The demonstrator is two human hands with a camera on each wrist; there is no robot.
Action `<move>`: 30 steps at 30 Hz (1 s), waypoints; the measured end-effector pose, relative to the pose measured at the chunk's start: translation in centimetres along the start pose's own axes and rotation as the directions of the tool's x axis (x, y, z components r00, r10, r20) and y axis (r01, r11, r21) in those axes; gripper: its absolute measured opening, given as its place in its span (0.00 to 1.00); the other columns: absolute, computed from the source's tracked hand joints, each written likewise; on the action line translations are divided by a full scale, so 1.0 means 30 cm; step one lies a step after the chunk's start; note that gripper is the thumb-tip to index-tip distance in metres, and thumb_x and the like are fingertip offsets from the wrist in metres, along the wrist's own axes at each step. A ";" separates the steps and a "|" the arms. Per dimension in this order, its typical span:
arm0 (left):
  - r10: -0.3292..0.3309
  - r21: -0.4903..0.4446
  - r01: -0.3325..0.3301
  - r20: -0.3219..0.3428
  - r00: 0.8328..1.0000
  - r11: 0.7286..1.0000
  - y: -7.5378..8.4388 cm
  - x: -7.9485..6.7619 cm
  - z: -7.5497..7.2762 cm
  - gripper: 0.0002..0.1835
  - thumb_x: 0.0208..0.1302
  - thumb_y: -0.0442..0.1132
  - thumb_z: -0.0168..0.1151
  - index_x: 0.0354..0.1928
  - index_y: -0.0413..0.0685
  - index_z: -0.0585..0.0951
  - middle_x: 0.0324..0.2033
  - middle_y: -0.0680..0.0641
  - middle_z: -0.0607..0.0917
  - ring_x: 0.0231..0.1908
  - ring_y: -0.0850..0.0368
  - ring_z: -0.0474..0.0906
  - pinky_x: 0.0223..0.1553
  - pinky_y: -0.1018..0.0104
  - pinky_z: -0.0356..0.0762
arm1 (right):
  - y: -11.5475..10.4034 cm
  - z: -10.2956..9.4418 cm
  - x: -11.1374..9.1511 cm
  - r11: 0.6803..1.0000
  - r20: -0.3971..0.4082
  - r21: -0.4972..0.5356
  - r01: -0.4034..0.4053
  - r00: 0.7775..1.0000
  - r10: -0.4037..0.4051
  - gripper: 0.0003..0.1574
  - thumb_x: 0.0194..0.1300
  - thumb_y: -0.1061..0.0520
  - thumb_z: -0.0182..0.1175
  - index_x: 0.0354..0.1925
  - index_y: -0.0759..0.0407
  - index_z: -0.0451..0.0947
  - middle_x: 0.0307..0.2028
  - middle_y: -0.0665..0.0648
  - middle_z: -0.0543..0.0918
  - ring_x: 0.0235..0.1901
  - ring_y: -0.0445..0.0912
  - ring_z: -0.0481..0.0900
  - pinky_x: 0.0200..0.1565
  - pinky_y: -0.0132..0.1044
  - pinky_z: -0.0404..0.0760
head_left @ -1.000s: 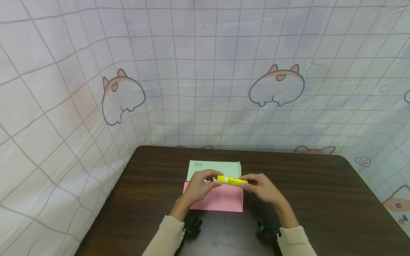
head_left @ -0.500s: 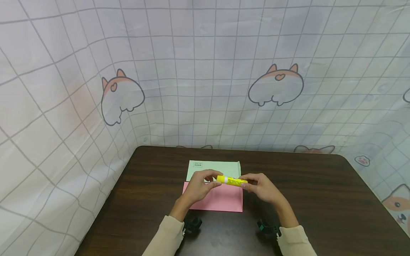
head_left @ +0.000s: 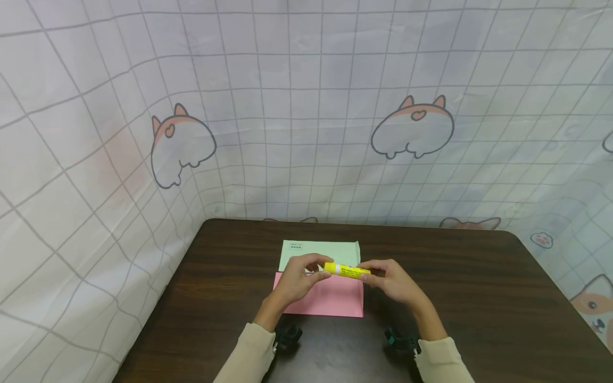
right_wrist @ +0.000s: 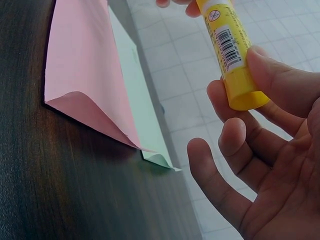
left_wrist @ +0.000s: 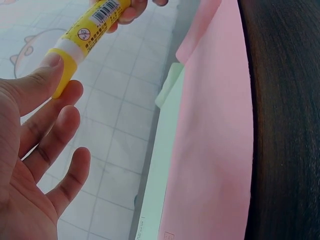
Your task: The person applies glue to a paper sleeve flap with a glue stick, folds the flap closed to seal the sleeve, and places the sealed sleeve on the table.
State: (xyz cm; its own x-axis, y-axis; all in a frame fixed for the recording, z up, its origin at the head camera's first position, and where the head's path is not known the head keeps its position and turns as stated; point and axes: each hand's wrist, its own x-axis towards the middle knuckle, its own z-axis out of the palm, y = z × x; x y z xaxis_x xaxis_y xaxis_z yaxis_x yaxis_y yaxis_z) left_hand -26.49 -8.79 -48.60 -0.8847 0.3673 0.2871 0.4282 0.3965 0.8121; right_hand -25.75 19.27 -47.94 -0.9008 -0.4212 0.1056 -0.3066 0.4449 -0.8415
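Both hands hold a yellow glue stick point(head_left: 349, 271) level between them, above two envelopes. My left hand point(head_left: 299, 279) pinches its capped end between thumb and fingertips, the other fingers loosely bent, as the left wrist view shows. At the opposite end my right hand point(head_left: 392, 280) pinches the barrel point(right_wrist: 230, 55), which carries a barcode. Below lies a pink envelope point(head_left: 325, 298), its right-hand flap lifted a little in the right wrist view. A pale green envelope point(head_left: 323, 249) lies just beyond it, with a small printed box in its corner.
The envelopes lie on a dark wood-grain table point(head_left: 230, 287). A white grid-patterned curtain point(head_left: 311, 133) with cartoon animals rises behind the table and along its sides. Black wrist devices point(head_left: 289, 336) sit below both hands, near the cream sleeves point(head_left: 249, 354).
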 end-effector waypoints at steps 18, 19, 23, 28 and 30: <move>-0.005 -0.018 0.005 -0.009 1.000 1.000 0.003 0.001 -0.002 0.17 0.62 0.39 0.74 0.53 0.59 0.87 0.41 0.56 0.88 0.37 0.58 0.79 0.41 0.66 0.79 | 0.006 0.003 0.004 1.000 -0.019 -0.004 -0.001 1.000 0.001 0.18 0.71 0.54 0.65 0.55 0.60 0.85 0.39 0.57 0.85 0.33 0.47 0.77 0.37 0.44 0.84; -0.006 -0.019 0.005 -0.010 1.000 1.000 0.002 0.001 -0.002 0.17 0.62 0.39 0.74 0.53 0.59 0.87 0.41 0.56 0.88 0.37 0.57 0.79 0.41 0.65 0.79 | 0.006 0.002 0.004 1.000 -0.015 -0.002 0.002 1.000 -0.002 0.18 0.71 0.54 0.65 0.55 0.60 0.85 0.39 0.58 0.84 0.33 0.47 0.77 0.37 0.43 0.83; -0.006 -0.019 0.006 -0.011 1.000 1.000 -0.003 0.001 0.000 0.17 0.62 0.39 0.74 0.53 0.59 0.87 0.41 0.56 0.88 0.38 0.57 0.79 0.42 0.65 0.79 | 0.000 0.001 0.002 1.000 -0.011 0.010 -0.002 1.000 0.002 0.19 0.71 0.54 0.65 0.55 0.61 0.84 0.40 0.58 0.85 0.33 0.48 0.77 0.37 0.43 0.83; -0.005 -0.027 0.005 -0.009 1.000 1.000 -0.008 0.001 -0.002 0.17 0.63 0.40 0.73 0.53 0.60 0.87 0.41 0.56 0.88 0.39 0.57 0.79 0.43 0.64 0.80 | -0.004 0.001 0.001 1.000 -0.013 0.026 -0.008 1.000 0.008 0.19 0.70 0.55 0.65 0.56 0.61 0.84 0.41 0.59 0.85 0.34 0.50 0.78 0.38 0.43 0.84; -0.006 -0.027 0.006 -0.008 1.000 1.000 -0.008 0.001 -0.003 0.17 0.63 0.40 0.73 0.54 0.60 0.87 0.42 0.56 0.88 0.39 0.57 0.79 0.43 0.64 0.79 | -0.005 0.002 0.001 1.000 -0.014 0.028 -0.010 1.000 0.010 0.19 0.70 0.55 0.65 0.56 0.61 0.84 0.42 0.59 0.85 0.35 0.51 0.78 0.38 0.44 0.84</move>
State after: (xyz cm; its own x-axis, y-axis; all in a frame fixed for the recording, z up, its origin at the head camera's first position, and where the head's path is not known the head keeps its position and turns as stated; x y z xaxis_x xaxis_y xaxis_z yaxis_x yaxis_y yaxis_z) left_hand -26.62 -8.95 -48.74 -0.8887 0.3582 0.2861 0.4177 0.3755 0.8274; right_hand -25.71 19.16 -47.85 -0.9081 -0.4056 0.1042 -0.2888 0.4263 -0.8572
